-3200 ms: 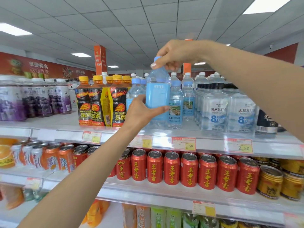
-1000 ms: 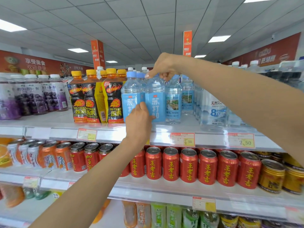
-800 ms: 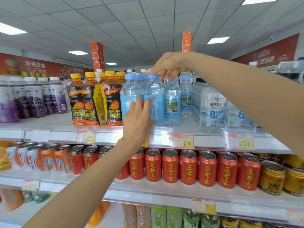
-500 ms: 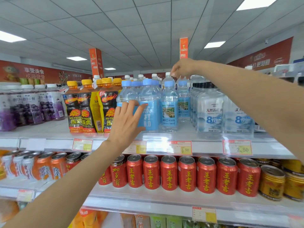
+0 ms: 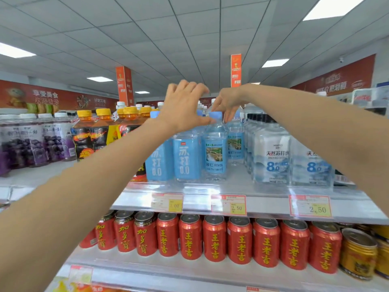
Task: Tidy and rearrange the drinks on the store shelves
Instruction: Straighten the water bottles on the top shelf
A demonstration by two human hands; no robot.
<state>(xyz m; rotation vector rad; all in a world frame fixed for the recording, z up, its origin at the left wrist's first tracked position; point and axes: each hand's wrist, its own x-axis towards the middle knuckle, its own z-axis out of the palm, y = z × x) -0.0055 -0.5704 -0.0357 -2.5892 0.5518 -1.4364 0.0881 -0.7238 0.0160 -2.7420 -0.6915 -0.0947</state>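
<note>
On the top shelf [image 5: 267, 187] stand two blue-labelled soda bottles [image 5: 187, 157] and, to their right, a clear bottle with a scenic label [image 5: 215, 157]. More blue-capped bottles stand behind them. My left hand [image 5: 183, 104] is raised at cap height with its fingers curved over the back-row tops. Its thumb reaches toward the scenic bottle's neck. My right hand [image 5: 227, 101] hangs just beside it, its fingers pointing down onto the blue caps. Neither hand lifts a bottle. My left forearm hides part of the left blue bottle.
Square clear soda-water bottles [image 5: 273, 157] fill the shelf's right side. Orange-capped energy drinks [image 5: 86, 135] and purple grape drinks [image 5: 27, 144] stand at the left. Red cans [image 5: 214, 241] and gold cans [image 5: 357, 256] line the shelf below. Price tags [image 5: 228, 204] hang on the shelf edge.
The blue bottle has been set down on the shelf and released. My left hand rose from the labels up to the caps. My right hand moved left to meet it.
</note>
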